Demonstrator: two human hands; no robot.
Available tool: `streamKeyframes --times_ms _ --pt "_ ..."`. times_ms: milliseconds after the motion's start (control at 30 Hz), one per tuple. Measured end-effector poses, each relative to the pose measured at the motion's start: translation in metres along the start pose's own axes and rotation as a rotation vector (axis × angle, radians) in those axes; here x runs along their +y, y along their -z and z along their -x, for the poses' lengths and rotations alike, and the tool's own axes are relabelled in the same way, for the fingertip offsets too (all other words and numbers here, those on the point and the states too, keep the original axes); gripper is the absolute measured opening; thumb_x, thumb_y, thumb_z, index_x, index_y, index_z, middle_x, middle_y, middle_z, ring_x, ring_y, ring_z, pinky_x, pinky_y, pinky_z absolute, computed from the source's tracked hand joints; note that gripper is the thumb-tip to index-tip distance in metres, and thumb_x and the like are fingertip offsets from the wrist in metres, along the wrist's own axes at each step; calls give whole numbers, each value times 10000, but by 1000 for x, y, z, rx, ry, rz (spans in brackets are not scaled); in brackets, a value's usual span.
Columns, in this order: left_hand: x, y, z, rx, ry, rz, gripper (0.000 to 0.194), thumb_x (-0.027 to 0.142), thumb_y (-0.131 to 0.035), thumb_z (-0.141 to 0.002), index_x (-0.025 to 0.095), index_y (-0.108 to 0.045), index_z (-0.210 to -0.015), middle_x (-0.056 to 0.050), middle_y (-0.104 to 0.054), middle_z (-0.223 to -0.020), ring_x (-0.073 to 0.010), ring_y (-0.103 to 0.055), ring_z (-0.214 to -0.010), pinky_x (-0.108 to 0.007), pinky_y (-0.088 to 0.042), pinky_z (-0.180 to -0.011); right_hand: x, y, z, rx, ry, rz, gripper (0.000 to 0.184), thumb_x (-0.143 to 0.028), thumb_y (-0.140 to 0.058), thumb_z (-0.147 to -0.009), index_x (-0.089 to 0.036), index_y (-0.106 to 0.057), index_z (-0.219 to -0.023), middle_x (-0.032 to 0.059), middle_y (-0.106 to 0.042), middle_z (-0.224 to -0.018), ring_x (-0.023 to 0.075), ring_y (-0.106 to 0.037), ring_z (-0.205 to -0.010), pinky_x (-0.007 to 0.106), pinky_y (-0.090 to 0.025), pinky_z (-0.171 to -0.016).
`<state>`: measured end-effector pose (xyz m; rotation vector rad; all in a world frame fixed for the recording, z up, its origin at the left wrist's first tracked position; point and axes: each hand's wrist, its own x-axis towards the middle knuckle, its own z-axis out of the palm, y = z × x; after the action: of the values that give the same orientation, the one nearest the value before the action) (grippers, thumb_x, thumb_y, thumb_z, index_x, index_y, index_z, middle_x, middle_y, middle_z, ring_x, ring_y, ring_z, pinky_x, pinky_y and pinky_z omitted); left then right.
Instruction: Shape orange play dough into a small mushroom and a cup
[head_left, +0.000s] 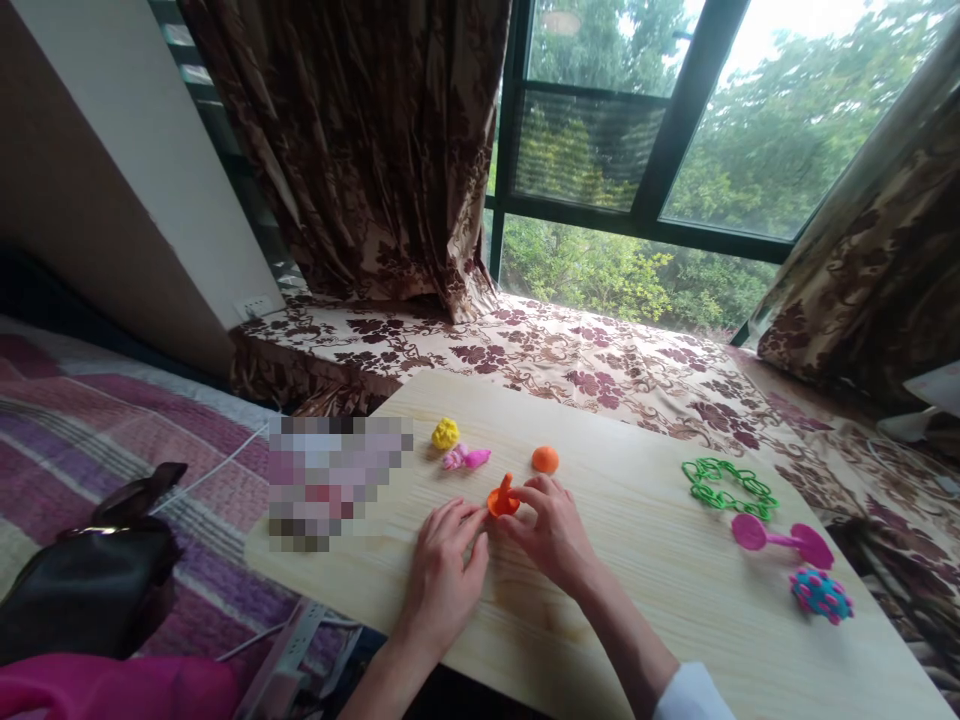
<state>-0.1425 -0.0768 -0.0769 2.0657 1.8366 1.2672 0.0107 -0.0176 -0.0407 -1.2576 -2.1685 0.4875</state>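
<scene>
An orange clay piece, shaped like a shallow dish with a stick rising from it, sits on the table in front of me. My right hand has its thumb and fingers curved against the right rim of this piece. On the other side, my left hand rests palm down with fingers stretched out, its fingertips at or close to the left rim. Just beyond is an orange clay lump. A pink clay figure and a yellow bumpy clay ball lie farther to the left.
At the right of the wooden table are a green clay chain, a magenta dumbbell-shaped piece and a blue ball with pink dots. A pixelated patch covers the table's left end. A black bag lies on the bed.
</scene>
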Motion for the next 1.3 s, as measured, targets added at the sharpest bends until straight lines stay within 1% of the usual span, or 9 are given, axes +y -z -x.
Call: streamKeyframes --times_ms 167,300,367,467,633,800,1033,1200,1300 --pt "8 11 -5 15 227 331 281 234 -519 -778 225 -619 -1041 -65 -592 -1105 -236 -477 -1107 -415 -357 -978 2 -5 -2 49 -68 -173 115 -295 -618 -746 -218 -667 -816 20 -555 -811 155 -526 -778 286 -396 -733" --pt "29 26 -15 -44 705 1036 358 336 -487 -820 187 -549 -1140 -101 -559 -1188 -232 -494 -1120 -394 -361 -981 -12 10 3 16 -52 -434 97 -273 -585 -776 -207 -650 -805 6 -576 -823 139 -534 -786 268 -410 -745" --pt "41 32 -19 -182 801 1410 394 339 -470 -834 170 -505 -1188 -124 -549 -1207 -253 -496 -1122 -428 -381 -963 -22 20 8 -12 -41 -531 85 -264 -584 -781 -202 -641 -786 3 -582 -836 139 -538 -807 266 -412 -763" --pt "56 39 -21 -186 861 1630 388 269 -503 -827 157 -493 -1199 -127 -565 -1190 -245 -515 -1105 -417 -380 -972 -31 32 15 -3 -28 -591 64 -223 -585 -778 -196 -632 -813 12 -572 -898 144 -537 -868 271 -408 -816" --pt "70 46 -20 -162 882 1628 414 219 -536 -812 161 -479 -1217 -117 -610 -1128 -225 -572 -1026 -397 -397 -957 -31 48 23 -20 -22 -591 168 -186 -617 -747 -203 -616 -913 13 -563 -922 151 -525 -889 275 -412 -828" --pt "83 50 -21 -205 875 1574 405 224 -541 -810 153 -496 -1206 -111 -631 -1090 -227 -574 -1018 -396 -416 -932 -33 58 26 -71 11 -608 42 -177 -608 -760 -181 -629 -796 8 -570 -827 141 -533 -805 265 -431 -768" --pt "89 49 -21 -160 907 1577 402 224 -534 -817 175 -488 -1214 -102 -620 -1115 -218 -549 -1058 -373 -415 -933 -37 53 30 81 83 -494 53 -173 -590 -776 -201 -633 -786 17 -561 -816 156 -508 -821 287 -424 -769" --pt "90 45 -19 -144 918 1573 444 211 -542 -811 208 -456 -1246 -85 -613 -1131 -210 -530 -1086 -356 -417 -932 -34 63 28 3 97 -461 351 -139 -628 -732 -229 -557 -1063 28 -569 -957 167 -505 -929 294 -416 -834" --pt "92 45 -19 -132 905 1548 431 209 -554 -802 189 -485 -1228 -84 -607 -1140 -216 -515 -1103 -341 -411 -941 -36 71 26 -41 149 -364 292 -149 -603 -752 -237 -576 -1030 29 -571 -950 166 -511 -902 290 -421 -801"
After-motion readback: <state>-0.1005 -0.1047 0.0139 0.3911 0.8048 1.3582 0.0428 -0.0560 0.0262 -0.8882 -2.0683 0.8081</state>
